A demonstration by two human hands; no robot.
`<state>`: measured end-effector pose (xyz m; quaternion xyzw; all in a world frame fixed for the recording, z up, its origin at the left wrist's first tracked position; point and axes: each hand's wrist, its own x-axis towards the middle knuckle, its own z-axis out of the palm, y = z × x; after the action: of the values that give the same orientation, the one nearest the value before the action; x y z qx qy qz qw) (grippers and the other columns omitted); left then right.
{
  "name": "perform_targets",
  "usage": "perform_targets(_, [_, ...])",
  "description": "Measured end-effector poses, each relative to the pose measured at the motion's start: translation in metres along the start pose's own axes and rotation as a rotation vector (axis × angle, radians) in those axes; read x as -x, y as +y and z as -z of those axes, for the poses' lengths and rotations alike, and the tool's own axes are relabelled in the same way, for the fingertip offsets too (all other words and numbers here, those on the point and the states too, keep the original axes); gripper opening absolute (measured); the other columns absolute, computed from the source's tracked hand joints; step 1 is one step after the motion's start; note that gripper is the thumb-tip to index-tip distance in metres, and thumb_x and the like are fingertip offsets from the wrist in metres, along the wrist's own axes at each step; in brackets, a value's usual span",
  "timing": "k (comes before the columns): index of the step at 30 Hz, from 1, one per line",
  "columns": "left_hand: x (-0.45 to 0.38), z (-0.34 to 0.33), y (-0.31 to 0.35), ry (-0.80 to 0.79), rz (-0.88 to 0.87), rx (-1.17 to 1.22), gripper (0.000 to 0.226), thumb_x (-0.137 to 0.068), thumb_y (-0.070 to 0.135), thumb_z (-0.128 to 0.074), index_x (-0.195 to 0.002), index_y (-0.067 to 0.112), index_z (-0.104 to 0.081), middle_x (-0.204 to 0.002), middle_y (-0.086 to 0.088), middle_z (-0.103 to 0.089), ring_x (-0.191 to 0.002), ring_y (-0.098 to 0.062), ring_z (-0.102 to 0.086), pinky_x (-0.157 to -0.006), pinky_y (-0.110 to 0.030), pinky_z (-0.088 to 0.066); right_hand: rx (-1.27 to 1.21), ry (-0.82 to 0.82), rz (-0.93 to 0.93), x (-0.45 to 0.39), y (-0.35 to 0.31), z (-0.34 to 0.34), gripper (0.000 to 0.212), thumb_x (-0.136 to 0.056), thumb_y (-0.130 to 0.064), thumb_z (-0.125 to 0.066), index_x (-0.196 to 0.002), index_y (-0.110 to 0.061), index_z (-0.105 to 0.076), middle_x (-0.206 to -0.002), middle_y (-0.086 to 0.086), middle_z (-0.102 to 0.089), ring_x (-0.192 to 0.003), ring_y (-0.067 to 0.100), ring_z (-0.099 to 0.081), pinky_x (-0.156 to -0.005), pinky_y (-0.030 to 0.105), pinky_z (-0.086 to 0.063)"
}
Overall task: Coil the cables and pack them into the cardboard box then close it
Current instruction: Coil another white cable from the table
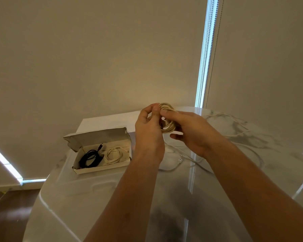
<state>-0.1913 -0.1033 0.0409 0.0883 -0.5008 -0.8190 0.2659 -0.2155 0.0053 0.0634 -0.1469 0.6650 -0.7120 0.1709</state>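
The coiled white cable (167,119) sits between my two hands, raised above the table and just right of the cardboard box. My left hand (150,127) has its fingers curled in, the thumb and fingertips pinching the coil at its upper left edge. My right hand (191,130) wraps the coil from the other side, the forefinger laid across the top of the loops and the thumb held out below them, so the bundle is gripped from both sides. A loose tail of the same cable seems to drop from the bottom of the coil toward the table, though I cannot follow it clearly behind my wrist. Down on the marble table (112,198), under and to the right of my hands, more loose white cables (185,159) lie uncoiled in long curves, with small connector ends showing near my right wrist. To the left stands the cardboard box (101,167), open, its lid (98,137) tipped up and back at the far side. Inside it, a coiled black cable (90,158) lies in the left half with its plug pointing toward the lid, and a coiled white cable in the box (115,154) lies in the right half, the two just beside each other. Behind the box a white sheet (108,121) lies flat on the table against the roller blinds (94,58).
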Motion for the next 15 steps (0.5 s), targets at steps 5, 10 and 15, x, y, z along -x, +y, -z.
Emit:
perform_targets(5, [0.0022,-0.0013,0.002,-0.034,-0.027,-0.003,0.013,-0.1,0.023,-0.061,-0.109,0.017,-0.068,-0.089,0.002,-0.077,-0.091,-0.015,-0.072,-0.084,-0.031,-0.058,-0.108,0.022,-0.059,-0.0028,0.0003,0.0008,0.042,-0.083,-0.03,-0.08,-0.118,-0.009,-0.071,-0.101,0.005,-0.077,-0.097,0.017,-0.069,-0.088,0.035,-0.049])
perform_targets(10, [0.0024,0.0006,-0.0006,-0.038,-0.049,-0.028,0.013,-0.097,0.026,-0.066,-0.107,0.019,-0.07,-0.107,-0.013,-0.075,-0.105,-0.03,-0.071,-0.093,-0.042,-0.058,-0.141,-0.015,-0.09,-0.0045,0.0011,0.0021,0.044,-0.083,-0.027,-0.079,-0.123,-0.011,-0.069,-0.097,0.002,-0.074,-0.102,0.018,-0.066,-0.091,0.04,-0.047])
perform_targets(15, [-0.0003,0.0019,0.0008,0.027,-0.045,-0.025,0.01,-0.096,0.027,-0.068,-0.103,0.02,-0.07,-0.109,-0.016,-0.074,-0.108,-0.035,-0.07,-0.094,-0.048,-0.058,-0.036,-0.009,-0.054,-0.0043,0.0043,-0.0032,0.041,-0.083,-0.015,-0.077,-0.122,-0.01,-0.063,-0.095,0.003,-0.072,-0.097,0.019,-0.067,-0.097,0.045,-0.051])
